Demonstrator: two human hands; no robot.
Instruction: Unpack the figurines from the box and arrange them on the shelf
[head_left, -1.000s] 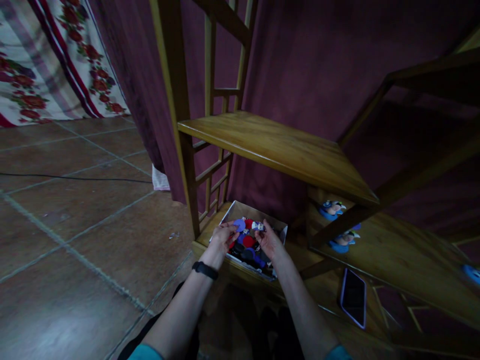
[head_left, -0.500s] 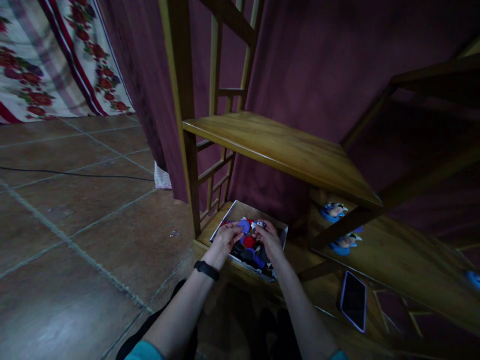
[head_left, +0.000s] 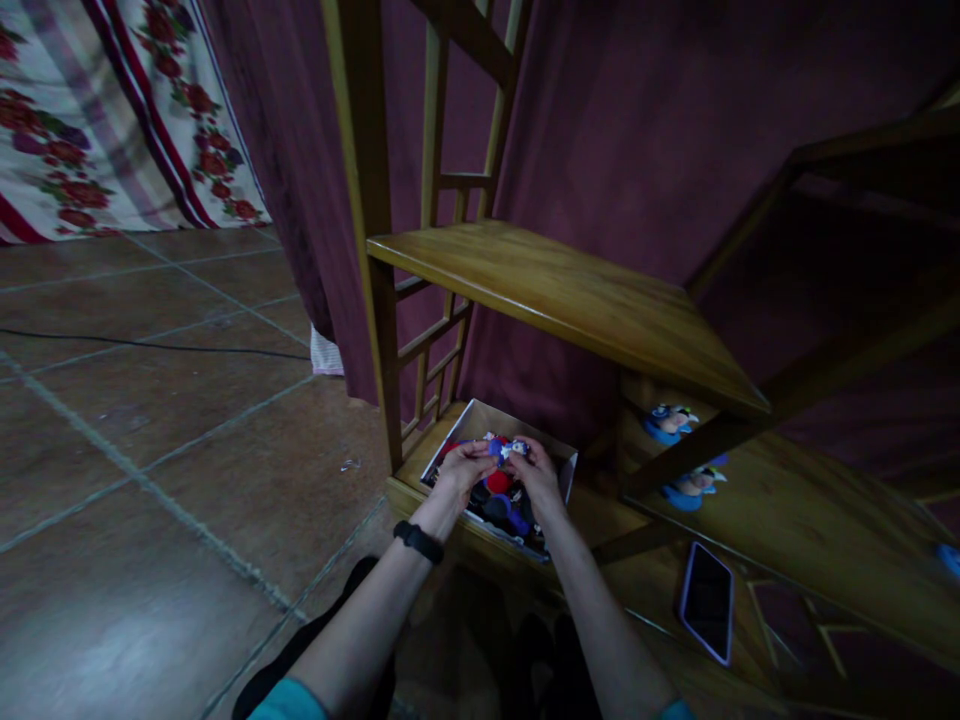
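Over an open cardboard box (head_left: 481,416) I hold a small toy figurine in both hands. My right hand (head_left: 539,478) pinches the white-and-blue figurine (head_left: 517,449) between thumb and fingers. A blue-purple round base (head_left: 496,453) is gripped in the fingertips of my left hand (head_left: 460,470), right against the figurine's lower end. Whether the two parts are joined I cannot tell. Beneath my hands the box is filled with red, black and blue-purple toy pieces, among them a red round piece (head_left: 498,482). My wrists hide part of its contents.
The box stands on the low board of a wooden shelf unit, under a higher shelf (head_left: 555,290). Two figurines on blue bases (head_left: 670,422) stand to the right, beside a slanted post. A phone (head_left: 706,603) lies at lower right. A black cable (head_left: 150,347) crosses the tiled floor.
The round base in my left hand and the figurine in my right hand have come together. The base has tilted and the figurine now lies sideways between my hands.
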